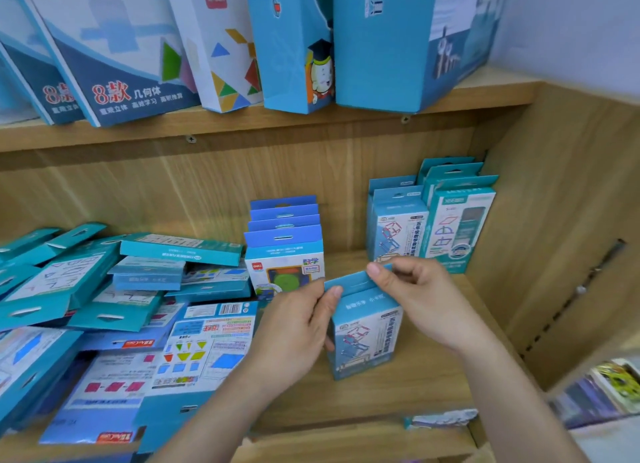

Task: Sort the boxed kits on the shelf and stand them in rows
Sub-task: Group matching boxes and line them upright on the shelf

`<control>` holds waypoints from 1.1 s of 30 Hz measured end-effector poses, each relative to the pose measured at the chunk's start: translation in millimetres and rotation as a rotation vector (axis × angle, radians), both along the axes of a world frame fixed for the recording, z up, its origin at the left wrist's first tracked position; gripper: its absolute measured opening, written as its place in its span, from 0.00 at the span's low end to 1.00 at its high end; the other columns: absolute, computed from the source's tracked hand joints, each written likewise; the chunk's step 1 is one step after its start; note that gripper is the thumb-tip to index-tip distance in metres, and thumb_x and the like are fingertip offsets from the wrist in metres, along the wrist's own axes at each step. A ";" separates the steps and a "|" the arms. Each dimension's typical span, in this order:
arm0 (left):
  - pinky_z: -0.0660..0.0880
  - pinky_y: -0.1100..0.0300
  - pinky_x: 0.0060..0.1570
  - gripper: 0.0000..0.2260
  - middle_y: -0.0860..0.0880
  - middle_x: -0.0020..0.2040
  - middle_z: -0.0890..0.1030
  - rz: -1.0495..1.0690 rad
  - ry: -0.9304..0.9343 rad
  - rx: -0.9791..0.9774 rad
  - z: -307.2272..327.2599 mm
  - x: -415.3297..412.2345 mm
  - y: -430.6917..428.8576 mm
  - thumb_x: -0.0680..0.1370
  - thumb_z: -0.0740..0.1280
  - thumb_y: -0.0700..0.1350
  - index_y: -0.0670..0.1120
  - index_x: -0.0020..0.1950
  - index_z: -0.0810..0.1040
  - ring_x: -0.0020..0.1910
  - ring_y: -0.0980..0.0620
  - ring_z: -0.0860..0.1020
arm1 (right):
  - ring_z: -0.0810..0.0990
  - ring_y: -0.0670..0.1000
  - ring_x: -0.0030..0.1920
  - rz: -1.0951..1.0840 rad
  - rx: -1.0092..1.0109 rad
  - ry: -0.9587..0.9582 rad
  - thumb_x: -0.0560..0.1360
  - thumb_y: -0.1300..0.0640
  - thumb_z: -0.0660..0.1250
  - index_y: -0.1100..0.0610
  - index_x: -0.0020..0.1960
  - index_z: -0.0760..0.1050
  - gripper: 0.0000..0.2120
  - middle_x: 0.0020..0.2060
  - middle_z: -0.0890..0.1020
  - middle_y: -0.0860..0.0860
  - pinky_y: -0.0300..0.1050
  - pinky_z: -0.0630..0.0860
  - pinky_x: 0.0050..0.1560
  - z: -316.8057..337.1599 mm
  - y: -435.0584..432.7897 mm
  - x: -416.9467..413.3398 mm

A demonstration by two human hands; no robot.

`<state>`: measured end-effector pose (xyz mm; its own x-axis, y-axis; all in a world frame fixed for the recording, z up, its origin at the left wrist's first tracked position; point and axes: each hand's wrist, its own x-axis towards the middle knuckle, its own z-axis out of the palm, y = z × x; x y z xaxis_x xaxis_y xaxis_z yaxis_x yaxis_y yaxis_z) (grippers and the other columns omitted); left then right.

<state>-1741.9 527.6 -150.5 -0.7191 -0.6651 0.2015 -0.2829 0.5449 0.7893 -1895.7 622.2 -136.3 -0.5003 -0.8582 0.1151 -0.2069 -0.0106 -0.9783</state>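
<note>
held kit box (363, 327): teal-blue tab and sides, white front panel with red and blue line drawing
middle row of kits (284, 255): royal-blue hang tabs, white fronts, red logo patch, green and orange shapes
row by the side wall (462, 220): teal tabs, white face with blue outline shapes, grey strip
second row from the wall (398, 230): lighter blue tabs, white face, red and blue lattice drawing
heap of flat kits (86, 282): teal edges, white faces, pink, yellow and blue shapes
tangram box (221, 47): white, red logo, multicoloured triangles
shelf boards (398, 390): light tan wood grain
wall (571, 23): pale bluish white
</note>
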 end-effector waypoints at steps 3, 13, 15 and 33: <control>0.78 0.47 0.31 0.15 0.50 0.29 0.80 0.014 0.002 0.006 1.7 -9.0 -0.8 0.79 0.59 0.52 0.46 0.37 0.72 0.26 0.53 0.80 | 0.82 0.50 0.40 -0.069 -0.050 -0.036 0.67 0.44 0.68 0.59 0.43 0.80 0.18 0.39 0.84 0.57 0.47 0.76 0.42 -7.4 4.9 -3.9; 0.79 0.60 0.39 0.09 0.60 0.42 0.83 -0.153 -0.017 0.239 11.2 -48.4 -4.4 0.74 0.67 0.55 0.53 0.50 0.76 0.37 0.55 0.80 | 0.78 0.34 0.51 -0.181 -0.024 0.073 0.70 0.55 0.73 0.46 0.56 0.75 0.16 0.49 0.82 0.39 0.28 0.74 0.48 -23.4 25.4 -25.9; 0.79 0.56 0.47 0.16 0.60 0.53 0.81 -0.176 -0.071 0.130 9.4 -54.5 -7.4 0.73 0.71 0.52 0.55 0.58 0.73 0.43 0.54 0.80 | 0.78 0.35 0.52 -0.207 -0.032 0.075 0.70 0.55 0.73 0.45 0.55 0.75 0.16 0.49 0.82 0.38 0.29 0.74 0.49 -25.0 24.7 -31.7; 0.76 0.51 0.49 0.22 0.47 0.56 0.82 0.160 -0.138 -0.266 -8.8 -146.5 -29.1 0.75 0.69 0.47 0.49 0.66 0.66 0.54 0.41 0.79 | 0.64 0.49 0.71 -0.343 0.163 0.294 0.73 0.61 0.68 0.52 0.77 0.49 0.39 0.73 0.63 0.49 0.45 0.64 0.70 -46.2 -4.4 -63.2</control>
